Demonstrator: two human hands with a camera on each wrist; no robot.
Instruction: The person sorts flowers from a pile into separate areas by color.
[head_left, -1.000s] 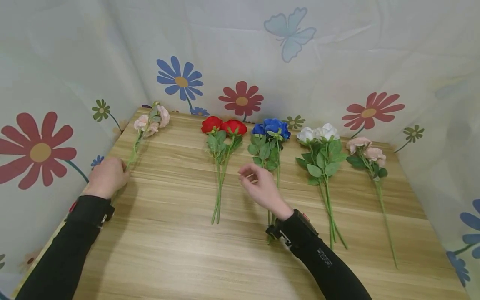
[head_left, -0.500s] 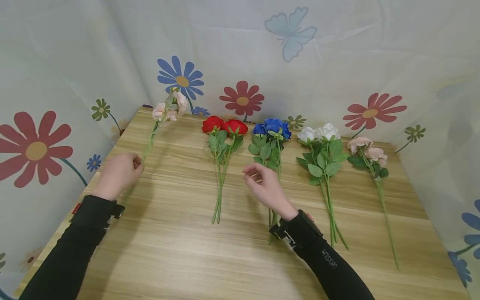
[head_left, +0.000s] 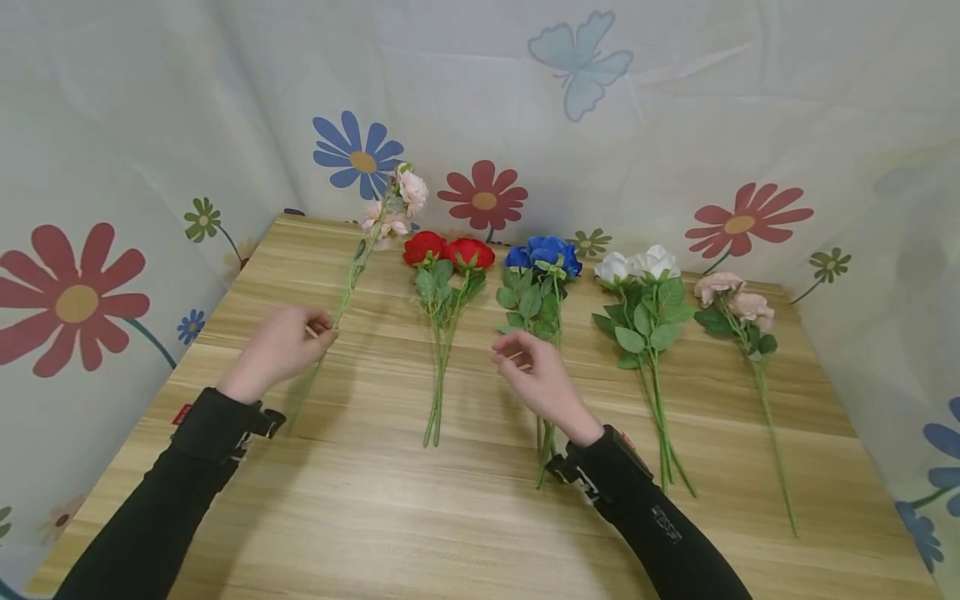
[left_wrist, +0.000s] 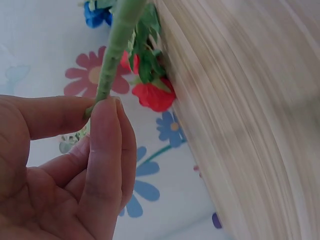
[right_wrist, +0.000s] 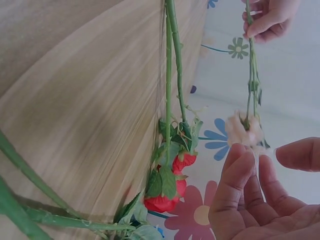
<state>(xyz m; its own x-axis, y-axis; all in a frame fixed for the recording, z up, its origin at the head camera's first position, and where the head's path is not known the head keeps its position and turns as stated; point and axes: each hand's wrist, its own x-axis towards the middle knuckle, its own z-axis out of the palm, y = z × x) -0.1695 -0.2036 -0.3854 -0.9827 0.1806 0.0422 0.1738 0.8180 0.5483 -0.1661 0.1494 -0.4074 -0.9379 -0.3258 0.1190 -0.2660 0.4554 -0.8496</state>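
My left hand point(head_left: 288, 346) pinches the green stem of a light pink artificial flower point(head_left: 390, 212) between thumb and fingers, raised over the table's left half. In the left wrist view the stem point(left_wrist: 116, 55) passes between the fingertips. Its pale blooms lean toward the backdrop, just left of the red flowers point(head_left: 450, 250). My right hand point(head_left: 543, 379) hovers above the stems of the blue flowers point(head_left: 551, 257), fingers loosely bent with nothing between them. The right wrist view shows a gap between its thumb point(right_wrist: 300, 154) and fingers.
White flowers point(head_left: 637, 267) and another pink flower point(head_left: 735, 302) lie to the right on the wooden table point(head_left: 375, 517), stems toward me. A white curtain point(head_left: 675, 100) printed with flowers and a butterfly stands along the back and sides.
My left hand has lifted the pink flower off the table's left edge and carried it right, toward the red flowers. My right hand has shifted slightly right.
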